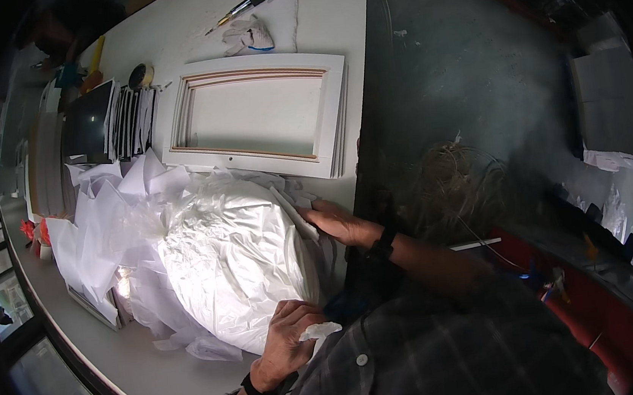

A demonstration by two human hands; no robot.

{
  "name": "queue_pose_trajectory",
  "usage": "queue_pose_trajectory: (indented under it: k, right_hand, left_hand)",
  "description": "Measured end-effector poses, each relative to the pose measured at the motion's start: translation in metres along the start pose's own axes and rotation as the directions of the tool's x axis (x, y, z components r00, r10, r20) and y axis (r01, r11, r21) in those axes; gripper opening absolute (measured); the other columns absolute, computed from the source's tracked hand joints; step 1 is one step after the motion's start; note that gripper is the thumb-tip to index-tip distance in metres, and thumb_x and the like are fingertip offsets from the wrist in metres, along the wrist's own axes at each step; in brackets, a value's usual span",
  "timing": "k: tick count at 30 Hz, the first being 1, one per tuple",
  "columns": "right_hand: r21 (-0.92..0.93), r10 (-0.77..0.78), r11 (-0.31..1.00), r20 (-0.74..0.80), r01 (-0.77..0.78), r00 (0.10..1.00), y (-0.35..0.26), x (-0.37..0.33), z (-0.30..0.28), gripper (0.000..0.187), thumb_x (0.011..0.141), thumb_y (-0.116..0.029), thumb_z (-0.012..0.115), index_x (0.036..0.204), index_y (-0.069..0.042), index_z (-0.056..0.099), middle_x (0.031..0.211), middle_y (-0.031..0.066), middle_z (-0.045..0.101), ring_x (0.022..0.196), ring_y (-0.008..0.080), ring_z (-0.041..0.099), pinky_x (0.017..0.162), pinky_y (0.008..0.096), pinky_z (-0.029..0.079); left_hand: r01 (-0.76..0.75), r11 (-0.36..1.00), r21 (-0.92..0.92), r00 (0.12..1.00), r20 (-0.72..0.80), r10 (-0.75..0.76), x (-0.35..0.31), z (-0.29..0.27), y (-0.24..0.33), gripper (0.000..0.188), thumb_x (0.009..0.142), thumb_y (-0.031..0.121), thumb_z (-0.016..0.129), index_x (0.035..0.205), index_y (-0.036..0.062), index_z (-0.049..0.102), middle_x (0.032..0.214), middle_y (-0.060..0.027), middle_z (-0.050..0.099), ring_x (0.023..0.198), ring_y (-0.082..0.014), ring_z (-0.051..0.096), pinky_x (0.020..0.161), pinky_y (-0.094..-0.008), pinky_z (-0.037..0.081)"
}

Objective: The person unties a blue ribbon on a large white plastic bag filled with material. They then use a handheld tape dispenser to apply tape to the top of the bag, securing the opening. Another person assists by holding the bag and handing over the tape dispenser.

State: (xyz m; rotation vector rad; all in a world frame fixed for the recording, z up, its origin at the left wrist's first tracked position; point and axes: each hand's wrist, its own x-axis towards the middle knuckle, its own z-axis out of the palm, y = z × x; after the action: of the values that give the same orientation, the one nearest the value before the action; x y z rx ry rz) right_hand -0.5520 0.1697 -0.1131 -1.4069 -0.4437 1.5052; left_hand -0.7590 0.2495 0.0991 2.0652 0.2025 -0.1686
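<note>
Hold the bag [231, 259] by a broad gather of film rather than a thin pinch, to lessen the risk of tearing. Steady the bulging side with the right hand [338, 222] while drawing evenly with the left hand [288, 336], so as not to tip the load toward the near edge of the bench [141, 359]. Best to move slowly, judging by the puffed, creased film: likely slippery, and likely to shift inside. Take care not to drag the loose sheets [102, 226] along, or to nudge the frames [265, 62] just beyond.

With the left hand, closed tightly on a white tuft [320, 331], seemingly of the bag's own film, at the near lower end. With the right hand, at the right flank, thumb and fingers around a pale edge [297, 218]; cannot tell whether gripping or only pressing there. Lies on the bench, mostly to the left of both hands, reaching from the left hand up past the right, with sheets bunched along the far left side.
</note>
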Motion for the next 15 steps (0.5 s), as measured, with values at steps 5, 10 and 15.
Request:
queue_pose_trajectory:
  k: [5,10,15]
  right_hand:
    - [-0.298,-0.457,0.833,0.105,0.466,0.883,0.057,0.049,-0.017,0.029,0.101,-0.028,0.06,0.108,0.0,0.063,0.105,0.0073,0.059,0.1,0.0168,0.058,0.08,0.038,0.052]
    - [0.237,-0.048,0.971,0.039,0.037,0.998,-0.024,-0.03,-0.06,0.048,0.109,-0.045,0.057,0.133,-0.005,0.064,0.122,0.0061,0.065,0.111,0.0149,0.061,0.099,0.0331,0.05]
    - [0.097,-0.013,0.995,-0.079,0.02,0.997,-0.019,-0.116,-0.105,0.054,0.114,-0.041,0.047,0.146,0.001,0.055,0.139,0.0184,0.063,0.13,0.0247,0.062,0.112,0.0388,0.049]
  left_hand:
    - [-0.036,0.993,0.11,0.997,0.069,0.028,0.036,0.017,-0.004,0.022,0.078,0.004,0.075,0.099,0.005,0.067,0.091,-0.0091,0.066,0.09,-0.0313,0.065,0.084,-0.0431,0.049]
    - [-0.125,0.965,0.229,0.992,0.024,0.123,0.08,0.072,-0.034,0.013,0.084,0.009,0.074,0.09,0.0071,0.063,0.084,-0.0086,0.062,0.085,-0.0298,0.064,0.078,-0.043,0.048]
    - [-0.195,0.867,0.458,0.98,0.049,0.194,0.114,0.118,-0.064,0.015,0.086,0.014,0.072,0.079,0.012,0.058,0.075,-0.006,0.058,0.077,-0.0263,0.062,0.071,-0.0427,0.046]
